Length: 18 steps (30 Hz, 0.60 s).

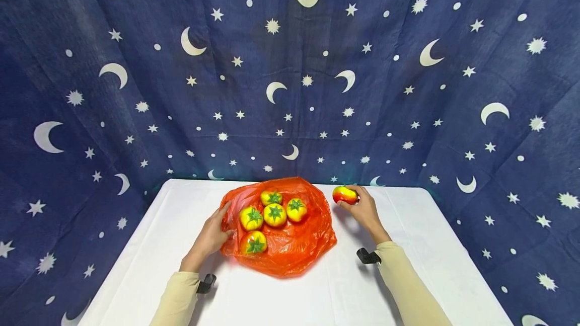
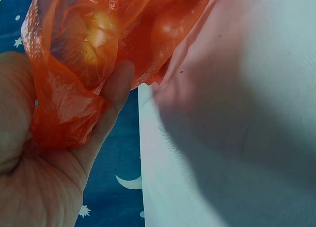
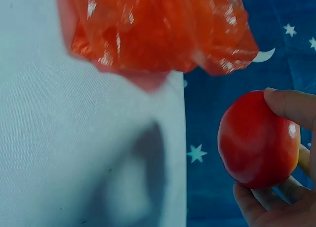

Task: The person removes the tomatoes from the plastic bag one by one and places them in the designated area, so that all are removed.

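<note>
A red plastic bag (image 1: 299, 245) lies spread out, its rim crumpled. On it sit several glossy yellow-and-red tomatoes (image 1: 274, 215) with green star-shaped tops, four of them close together and one nearer the front left. My left hand (image 1: 213, 234) grips the bag's left edge; in the left wrist view the thin red plastic (image 2: 69, 113) runs between thumb and fingers. To the right of the bag, my right hand (image 1: 364, 210) holds another tomato (image 1: 345, 195) between thumb and fingertips. Its smooth red side (image 3: 256, 140) faces the right wrist camera.
Everything stands on a table with a white cloth (image 1: 172, 225). A dark blue curtain (image 1: 254, 130) with moons and stars hangs behind it and along both sides. Black straps (image 1: 368, 256) show at both wrists, over beige sleeves.
</note>
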Tool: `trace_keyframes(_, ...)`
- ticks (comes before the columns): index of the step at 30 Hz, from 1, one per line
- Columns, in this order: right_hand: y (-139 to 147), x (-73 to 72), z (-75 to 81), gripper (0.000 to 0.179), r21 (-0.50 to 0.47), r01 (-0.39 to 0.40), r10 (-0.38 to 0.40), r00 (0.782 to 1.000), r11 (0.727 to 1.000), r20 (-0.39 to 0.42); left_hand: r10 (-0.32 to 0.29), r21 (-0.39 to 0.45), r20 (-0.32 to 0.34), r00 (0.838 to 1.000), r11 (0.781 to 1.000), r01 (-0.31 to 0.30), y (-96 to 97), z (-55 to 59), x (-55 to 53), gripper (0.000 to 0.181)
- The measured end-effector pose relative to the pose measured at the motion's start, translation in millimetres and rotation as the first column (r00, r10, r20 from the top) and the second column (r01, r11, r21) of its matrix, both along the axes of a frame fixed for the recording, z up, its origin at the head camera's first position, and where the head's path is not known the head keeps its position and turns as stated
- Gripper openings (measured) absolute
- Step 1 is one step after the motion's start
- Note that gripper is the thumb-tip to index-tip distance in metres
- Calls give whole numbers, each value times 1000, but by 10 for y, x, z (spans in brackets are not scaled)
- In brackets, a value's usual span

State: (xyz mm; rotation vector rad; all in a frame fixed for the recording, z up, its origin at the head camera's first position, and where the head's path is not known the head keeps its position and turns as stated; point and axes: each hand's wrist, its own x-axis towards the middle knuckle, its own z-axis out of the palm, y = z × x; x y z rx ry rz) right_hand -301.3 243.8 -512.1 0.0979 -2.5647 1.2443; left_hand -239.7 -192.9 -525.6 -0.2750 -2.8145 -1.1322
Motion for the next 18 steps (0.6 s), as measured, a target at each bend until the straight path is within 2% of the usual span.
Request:
trace_keyframes(9, 64, -140, -163, 58, 16, 54, -54, 999, 998, -3, 11, 4, 35, 999, 1000, -12, 7, -7, -20, 87)
trace_keyframes(18, 94, -216, -290, 60, 12, 89, -90, 995, 996, 53, 19, 6, 38, 999, 1000, -19, -6, -18, -10, 86)
